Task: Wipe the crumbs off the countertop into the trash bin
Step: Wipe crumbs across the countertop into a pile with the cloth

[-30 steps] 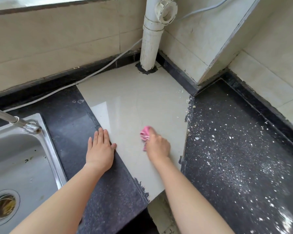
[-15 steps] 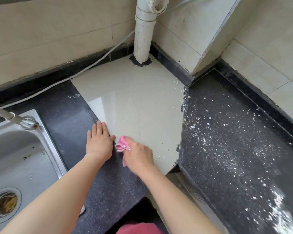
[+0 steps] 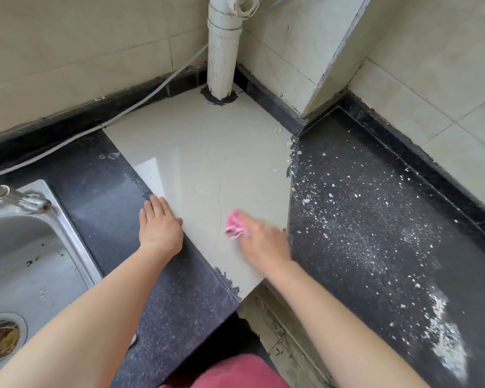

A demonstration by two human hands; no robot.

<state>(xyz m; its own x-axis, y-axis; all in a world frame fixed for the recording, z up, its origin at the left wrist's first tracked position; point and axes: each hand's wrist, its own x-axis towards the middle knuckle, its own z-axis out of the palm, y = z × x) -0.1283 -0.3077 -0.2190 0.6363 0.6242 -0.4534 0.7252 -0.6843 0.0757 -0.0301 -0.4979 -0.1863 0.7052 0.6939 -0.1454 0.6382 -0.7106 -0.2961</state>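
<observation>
Far left: steel sink [image 3: 72, 233] and faucet [image 3: 17, 196], not involved. Left hand [image 3: 160, 226] lies flat, palm down, fingers straight and together, on the seam where the dark countertop [image 3: 101, 191] meets the pale tile slab [image 3: 202, 152]. It holds nothing and looks like a brace. White pipe [image 3: 223, 51] rises from the slab's back corner. Right hand [image 3: 263, 243] is on the slab near its right edge, motion-blurred, fingers curled round a bunched pink cloth [image 3: 235, 226]. The cloth pokes out on the hand's far-left side and touches the slab. Crumbs [image 3: 375, 225]: nearly all on the dark counter section just right of the right hand, across the seam, with a few bits at the slab's far right edge. The band runs diagonally from the far corner by the seam toward the near right, ending in a thick white heap [image 3: 445, 348]. Key relation: the crumbs lie right of the cloth, and the right hand is much nearer than the left. Judgement: slab looks mostly wiped, main mess not yet touched. The next stroke likely has to cross the seam rightward and rake along the band. Trash bin not in view, so can't tell which edge to sweep toward.
</observation>
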